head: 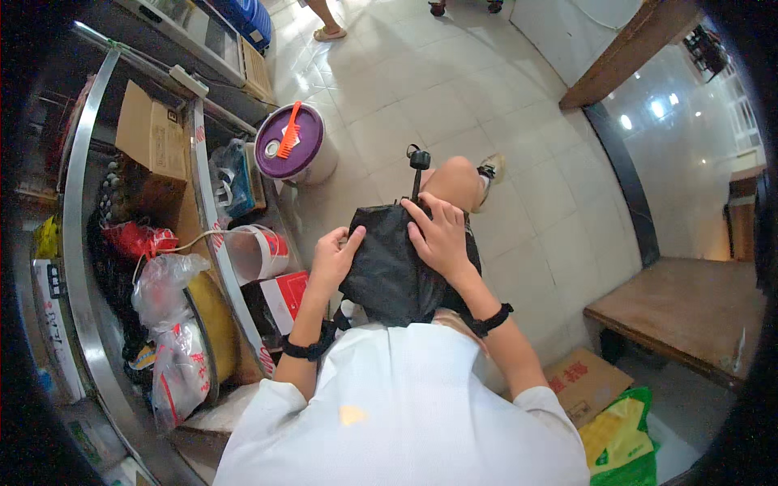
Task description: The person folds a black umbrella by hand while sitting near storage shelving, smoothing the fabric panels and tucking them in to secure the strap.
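A black folding umbrella (389, 255) lies across my lap, its cloth loosely bunched and its handle end (419, 159), with a wrist loop, pointing away from me. My left hand (335, 255) grips the left edge of the cloth, thumb on top and fingers partly hidden beneath. Spread over the cloth's right side, near the base of the shaft, is my right hand (439, 234); its fingertips touch the fabric. Both wrists wear black bands.
At my left stands a metal-framed shelf (91, 291) with bags and an open cardboard box (152, 130). A purple-lidded bucket (307, 159) bears an orange comb (290, 130). A wooden bench (681, 304) is at right, beside a cardboard carton (586, 386). Another person's leg (325, 18) shows at the top.
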A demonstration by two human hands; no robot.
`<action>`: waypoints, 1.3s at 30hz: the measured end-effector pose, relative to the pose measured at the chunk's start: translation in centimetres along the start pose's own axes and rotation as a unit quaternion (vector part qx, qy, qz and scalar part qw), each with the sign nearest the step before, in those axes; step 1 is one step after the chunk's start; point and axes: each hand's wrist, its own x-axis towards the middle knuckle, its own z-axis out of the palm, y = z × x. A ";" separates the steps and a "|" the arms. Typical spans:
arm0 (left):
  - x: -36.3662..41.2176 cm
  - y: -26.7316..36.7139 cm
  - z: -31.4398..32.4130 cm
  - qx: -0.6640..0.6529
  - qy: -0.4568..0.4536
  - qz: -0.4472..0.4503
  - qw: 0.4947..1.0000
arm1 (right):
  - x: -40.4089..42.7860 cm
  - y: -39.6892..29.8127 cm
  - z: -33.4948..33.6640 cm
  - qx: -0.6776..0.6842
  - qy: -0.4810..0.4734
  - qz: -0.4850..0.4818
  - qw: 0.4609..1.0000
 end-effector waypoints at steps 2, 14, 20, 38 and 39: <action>-1.7 0.7 0.0 0.013 -0.047 -0.006 0.999 | 0.1 0.4 0.0 -0.005 0.003 0.001 1.000; -6.6 -1.6 -0.5 0.170 0.102 0.101 0.975 | -0.8 -0.1 0.3 -0.009 0.022 -0.008 1.000; -7.9 -2.5 -1.6 0.215 0.136 0.250 0.934 | -1.0 -0.2 -0.2 -0.009 0.008 0.007 1.000; -3.1 -0.8 -0.3 0.037 0.134 0.103 0.985 | -0.4 -0.6 -0.3 -0.013 0.016 0.002 1.000; -2.9 0.8 1.0 0.123 0.190 0.153 0.962 | -0.4 -0.6 -0.4 -0.015 0.013 0.003 1.000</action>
